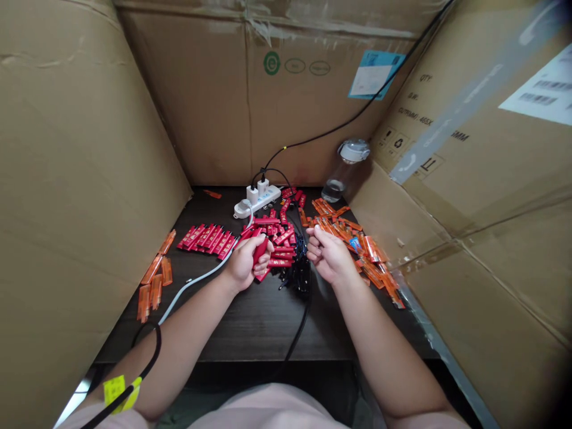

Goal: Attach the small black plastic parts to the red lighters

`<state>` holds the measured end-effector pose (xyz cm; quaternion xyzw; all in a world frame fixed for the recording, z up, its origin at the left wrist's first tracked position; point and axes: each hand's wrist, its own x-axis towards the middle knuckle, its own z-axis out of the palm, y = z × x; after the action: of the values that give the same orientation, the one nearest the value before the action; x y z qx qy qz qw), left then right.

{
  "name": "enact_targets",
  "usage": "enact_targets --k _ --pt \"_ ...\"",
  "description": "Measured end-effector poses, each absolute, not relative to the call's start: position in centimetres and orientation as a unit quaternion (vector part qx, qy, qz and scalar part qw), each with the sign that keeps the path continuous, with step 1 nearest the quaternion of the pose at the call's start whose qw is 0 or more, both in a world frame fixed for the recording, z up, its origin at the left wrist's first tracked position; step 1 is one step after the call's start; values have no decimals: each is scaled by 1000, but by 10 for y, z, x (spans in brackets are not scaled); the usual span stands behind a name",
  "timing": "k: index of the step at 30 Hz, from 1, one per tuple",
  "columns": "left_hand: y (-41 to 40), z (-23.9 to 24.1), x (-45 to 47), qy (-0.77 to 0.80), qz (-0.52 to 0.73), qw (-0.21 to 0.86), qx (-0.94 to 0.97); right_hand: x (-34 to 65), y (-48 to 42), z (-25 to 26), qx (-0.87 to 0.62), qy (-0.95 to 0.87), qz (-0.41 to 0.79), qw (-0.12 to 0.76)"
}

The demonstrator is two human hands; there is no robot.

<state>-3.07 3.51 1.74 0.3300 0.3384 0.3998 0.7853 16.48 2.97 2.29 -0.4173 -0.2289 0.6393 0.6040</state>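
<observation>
My left hand (242, 263) is closed round a small, slim red case (260, 251); it looks like the red pieces lying beyond it. To the right, my right hand (331, 257) has its fingers curled in a pinch, and anything between the fingertips is hidden or too small to name. Between the hands lies a loose heap of red pieces with gold printing (282, 263), with a tangle of small black parts (297, 275) at its right side. A neat row of red pieces with black ends (206, 239) sits left of the heap. Orange see-through packets (376, 269) spread beside my right hand.
A white power strip (267, 198) with plugs stands at the back, its white cable (193, 284) running left. A clear bottle (340, 177) stands at back right. More orange packets (155, 290) lie at left. Cardboard walls (214, 107) enclose the dark table (250, 333). Black cables cross it.
</observation>
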Motion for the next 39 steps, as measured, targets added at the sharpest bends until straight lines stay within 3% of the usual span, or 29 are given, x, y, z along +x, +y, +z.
enact_targets --k 7,12,17,28,39 --pt "36 16 -31 318 383 807 318 172 31 31 -413 -148 672 596" --pt "35 16 -33 277 331 841 328 164 25 27 -396 -210 694 564" --pt "31 16 -30 262 355 824 356 157 23 21 -389 -261 676 569" --pt "33 -1 -18 385 476 598 518 145 13 15 -402 -433 560 581" --pt "33 -9 -18 389 488 491 608 144 11 15 -421 -484 541 544"
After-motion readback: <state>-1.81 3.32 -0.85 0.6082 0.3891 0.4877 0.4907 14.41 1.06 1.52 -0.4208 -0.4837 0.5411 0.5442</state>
